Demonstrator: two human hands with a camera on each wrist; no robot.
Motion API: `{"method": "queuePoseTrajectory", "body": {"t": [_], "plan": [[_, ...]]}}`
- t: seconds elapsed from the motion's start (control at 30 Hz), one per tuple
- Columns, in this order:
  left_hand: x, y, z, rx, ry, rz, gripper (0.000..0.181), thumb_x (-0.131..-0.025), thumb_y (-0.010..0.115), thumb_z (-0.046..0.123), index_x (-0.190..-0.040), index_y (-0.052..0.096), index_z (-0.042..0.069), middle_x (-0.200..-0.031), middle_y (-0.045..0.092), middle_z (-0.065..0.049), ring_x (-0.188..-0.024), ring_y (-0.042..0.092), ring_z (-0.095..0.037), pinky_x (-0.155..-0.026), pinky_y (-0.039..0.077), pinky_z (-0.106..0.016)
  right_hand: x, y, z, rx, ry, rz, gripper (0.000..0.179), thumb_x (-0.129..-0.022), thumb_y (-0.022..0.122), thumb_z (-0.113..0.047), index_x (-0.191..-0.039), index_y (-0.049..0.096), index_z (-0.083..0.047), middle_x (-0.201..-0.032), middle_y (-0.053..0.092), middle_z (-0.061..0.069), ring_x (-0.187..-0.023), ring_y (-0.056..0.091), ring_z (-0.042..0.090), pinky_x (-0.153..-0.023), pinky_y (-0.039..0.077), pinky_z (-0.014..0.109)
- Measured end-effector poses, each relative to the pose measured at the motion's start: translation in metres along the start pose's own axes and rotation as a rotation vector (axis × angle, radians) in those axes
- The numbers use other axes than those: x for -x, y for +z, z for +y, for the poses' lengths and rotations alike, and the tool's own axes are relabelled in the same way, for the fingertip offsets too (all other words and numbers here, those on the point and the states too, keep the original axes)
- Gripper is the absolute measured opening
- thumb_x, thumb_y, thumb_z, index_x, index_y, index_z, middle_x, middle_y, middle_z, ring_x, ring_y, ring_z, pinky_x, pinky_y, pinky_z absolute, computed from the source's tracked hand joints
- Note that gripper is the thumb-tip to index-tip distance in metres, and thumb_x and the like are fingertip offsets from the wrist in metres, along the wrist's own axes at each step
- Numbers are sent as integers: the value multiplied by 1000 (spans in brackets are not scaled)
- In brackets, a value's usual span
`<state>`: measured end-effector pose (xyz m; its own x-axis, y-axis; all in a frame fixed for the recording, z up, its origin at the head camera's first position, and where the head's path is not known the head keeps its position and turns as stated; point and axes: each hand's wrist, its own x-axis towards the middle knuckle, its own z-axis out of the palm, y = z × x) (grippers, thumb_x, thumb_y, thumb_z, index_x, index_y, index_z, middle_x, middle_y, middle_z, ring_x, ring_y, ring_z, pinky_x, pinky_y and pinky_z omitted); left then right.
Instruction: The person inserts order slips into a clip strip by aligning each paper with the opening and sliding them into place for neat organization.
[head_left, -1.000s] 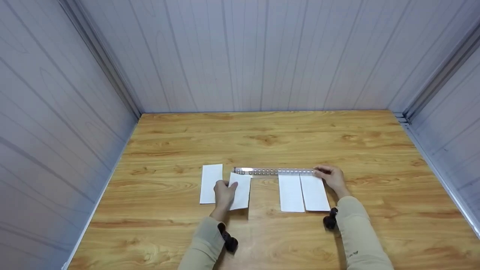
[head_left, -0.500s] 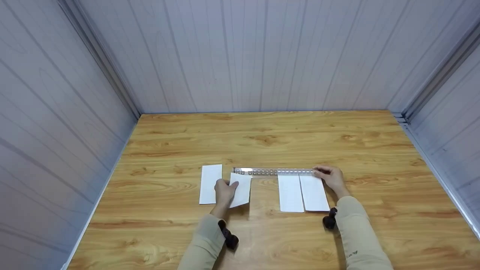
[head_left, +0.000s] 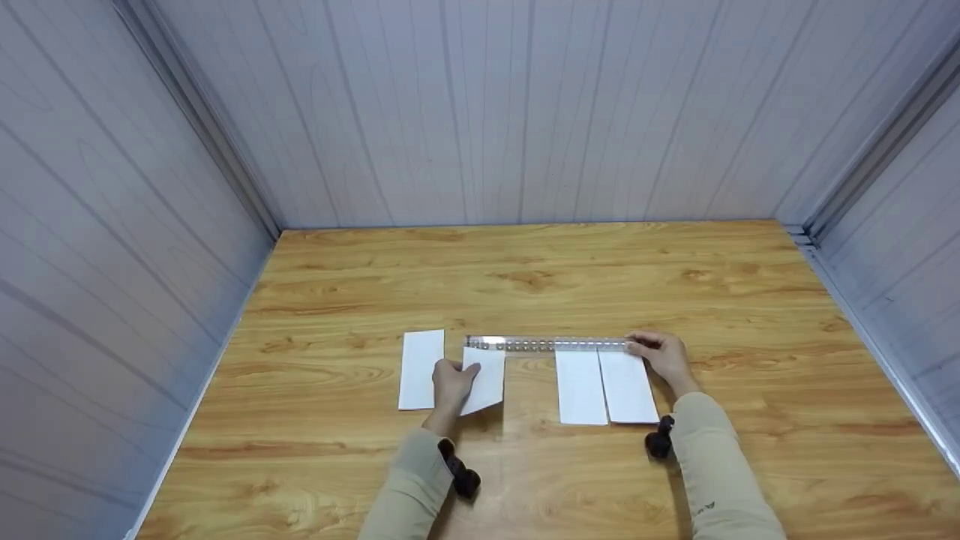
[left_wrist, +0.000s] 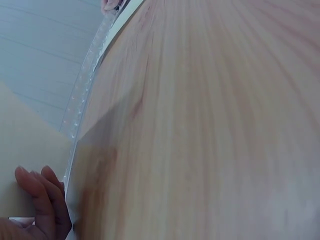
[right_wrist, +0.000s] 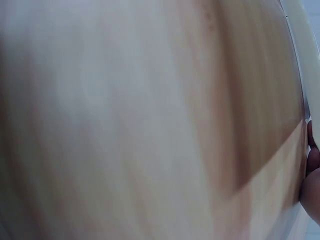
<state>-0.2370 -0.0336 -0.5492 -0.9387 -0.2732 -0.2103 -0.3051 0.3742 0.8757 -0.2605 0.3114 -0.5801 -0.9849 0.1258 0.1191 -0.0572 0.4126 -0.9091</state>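
Observation:
Between its thumb and fingers, my left hand (head_left: 453,386) pinches a white paper rectangle (head_left: 488,379), whose near edge is raised off the table. The far edge of that paper meets a long clear plastic strip (head_left: 529,344) marked by a row of small bumps or holes. My right hand (head_left: 665,360) grips the strip's right end. Two more white paper rectangles, the inner one (head_left: 580,390) and the outer one (head_left: 628,388), lie side by side with their far edges at the strip. In the left wrist view, curled fingers (left_wrist: 47,200) show against the held paper.
Another white paper rectangle (head_left: 420,371) lies flat just left of my left hand. Everything rests on a wood-grain table (head_left: 525,277) enclosed by pale panel walls (head_left: 487,112) at the back and sides. Each sleeve cuff carries a dark wrist camera (head_left: 466,484).
My left hand and the paper in it have shifted slightly to the right, and the paper's near right corner has risen. The right hand stays at the strip's end.

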Motion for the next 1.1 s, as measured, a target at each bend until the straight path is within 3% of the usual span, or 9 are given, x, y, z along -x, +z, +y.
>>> {"method": "queuePoseTrajectory", "body": {"t": [0.33,0.6,0.77,0.93,1.1], "plan": [[-3,2,0,24,-29,-24,21,-76,65,8,-80,54,-10,-71,51,-10,-64,48,-21,-61,43,-33,0,0,0,5,-9,8,20,-74,68,0,-93,65,7,-94,63,21,-76,53,-2,-68,41,13],[-4,2,3,24,-27,-41,24,-77,63,8,-84,55,-14,-76,57,-16,-69,54,-25,-65,46,-36,1,1,0,-27,-1,17,21,-73,68,3,-93,64,10,-89,64,17,-73,54,-3,-65,43,13],[-6,3,4,25,-10,-34,17,-76,64,7,-71,53,-6,-64,49,-8,-59,48,-20,-55,42,-30,0,0,0,-26,-7,21,21,-73,68,3,-93,64,11,-87,65,15,-72,54,-3,-64,43,13],[-7,5,5,37,9,-42,24,-77,62,5,-59,47,2,-56,40,-2,-51,40,-16,-46,33,-25,0,0,1,3,-5,26,21,-73,68,2,-92,64,9,-88,64,16,-72,53,-3,-65,42,13],[-8,7,6,51,-10,-39,15,-78,62,5,-71,51,-4,-65,46,-5,-59,45,-18,-54,39,-27,-1,0,0,26,9,19,21,-74,68,1,-93,65,8,-92,63,18,-74,53,-2,-65,42,14]]}}
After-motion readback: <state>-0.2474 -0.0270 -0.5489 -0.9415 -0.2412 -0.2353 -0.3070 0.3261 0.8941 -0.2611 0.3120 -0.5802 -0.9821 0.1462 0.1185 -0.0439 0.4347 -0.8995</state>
